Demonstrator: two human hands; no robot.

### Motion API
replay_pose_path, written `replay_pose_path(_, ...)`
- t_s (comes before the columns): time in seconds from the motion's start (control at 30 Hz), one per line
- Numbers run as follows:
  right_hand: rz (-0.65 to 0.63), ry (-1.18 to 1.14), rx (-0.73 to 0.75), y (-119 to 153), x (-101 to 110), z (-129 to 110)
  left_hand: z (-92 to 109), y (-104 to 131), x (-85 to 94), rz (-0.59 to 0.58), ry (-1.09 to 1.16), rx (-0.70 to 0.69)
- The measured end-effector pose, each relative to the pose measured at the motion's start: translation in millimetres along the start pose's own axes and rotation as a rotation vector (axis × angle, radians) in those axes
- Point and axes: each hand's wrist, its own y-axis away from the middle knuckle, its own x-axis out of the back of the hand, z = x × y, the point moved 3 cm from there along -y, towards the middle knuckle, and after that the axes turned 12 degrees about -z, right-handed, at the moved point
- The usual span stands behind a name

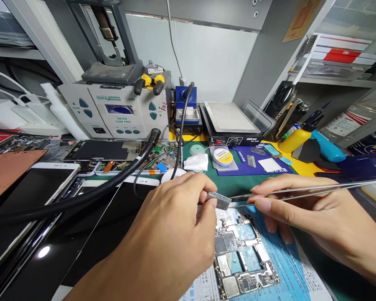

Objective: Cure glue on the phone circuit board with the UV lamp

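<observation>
A small grey metal block (pixel 219 202) is pinched between the thumb and fingers of my left hand (pixel 172 225). My right hand (pixel 329 225) grips long thin metal tweezers (pixel 357 184), their tips pointing left toward the block; whether they touch it I cannot tell. Below both hands lies a phone logic board (pixel 250 281) with cut-out openings and silver shields. It rests on a blue and white printed sheet (pixel 288 267). My left fingers cover part of the area above the board's upper left edge.
Phones with black screens (pixel 94 238) lie at left, crossed by a thick black hose (pixel 113 177) from the hot air station (pixel 122 110). Behind my hands stand a heating plate (pixel 232 117) and a round solder paste tin (pixel 222 157). A yellow bottle (pixel 293 140) is at right.
</observation>
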Motion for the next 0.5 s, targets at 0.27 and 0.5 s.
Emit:
replay_pose_path(0.27,-0.016,0.014,0.010,-2.2,1.0,1.7,1.0,-0.9,-1.2,-0.013,0.001,-0.004)
replay_pose_path(0.5,0.041,-0.027,-0.026,-0.8,-0.1,0.4,0.2,0.0,-1.1,-0.022,-0.007,-0.006)
